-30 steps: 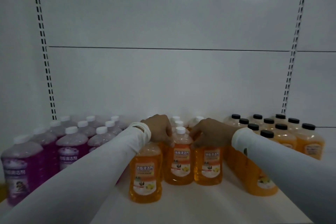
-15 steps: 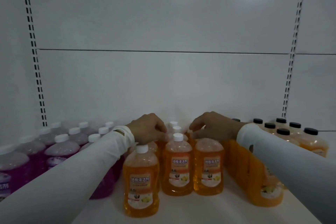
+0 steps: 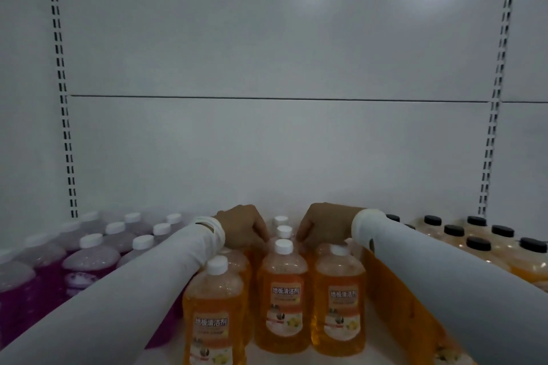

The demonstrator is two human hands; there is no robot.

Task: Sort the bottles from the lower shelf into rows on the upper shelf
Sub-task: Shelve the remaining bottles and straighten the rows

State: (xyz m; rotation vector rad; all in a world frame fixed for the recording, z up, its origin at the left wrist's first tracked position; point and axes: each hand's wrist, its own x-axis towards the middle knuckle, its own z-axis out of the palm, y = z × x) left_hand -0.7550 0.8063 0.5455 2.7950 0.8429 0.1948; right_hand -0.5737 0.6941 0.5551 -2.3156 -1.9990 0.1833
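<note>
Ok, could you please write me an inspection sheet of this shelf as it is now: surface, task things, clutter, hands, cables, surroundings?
Surface: white shelf, bare only at the front edge.
Job's things: orange bottles with white caps in three rows at the middle; purple bottles with white caps to the left; orange bottles with black caps to the right.
Clutter: nothing seen.
Grippers: left hand and right hand reach among the rear middle bottles; fingers curled, what they hold is hidden.
Cables: nothing seen.
Surroundings: white back panel, slotted uprights on both sides.
</note>
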